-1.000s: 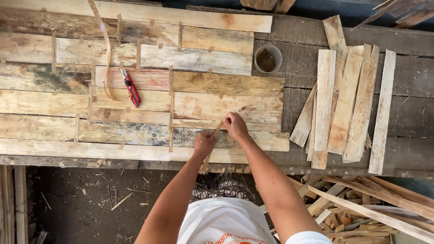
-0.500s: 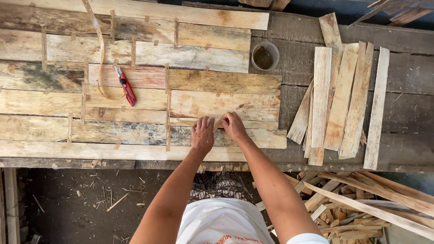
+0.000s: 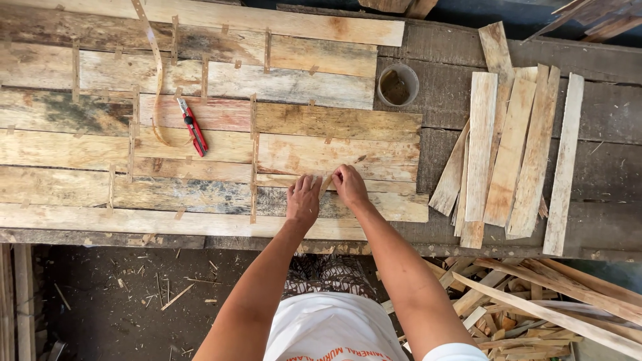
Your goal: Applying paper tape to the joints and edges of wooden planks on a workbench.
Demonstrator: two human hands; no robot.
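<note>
Hands (image 3: 326, 190) pressing tape strip (image 3: 326, 183), planks (image 3: 334, 157)

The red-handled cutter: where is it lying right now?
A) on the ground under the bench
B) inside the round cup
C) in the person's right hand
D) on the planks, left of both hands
D: the red-handled cutter lies on the joined planks, well left of the left hand and the right hand, neither of which touches it.
</note>
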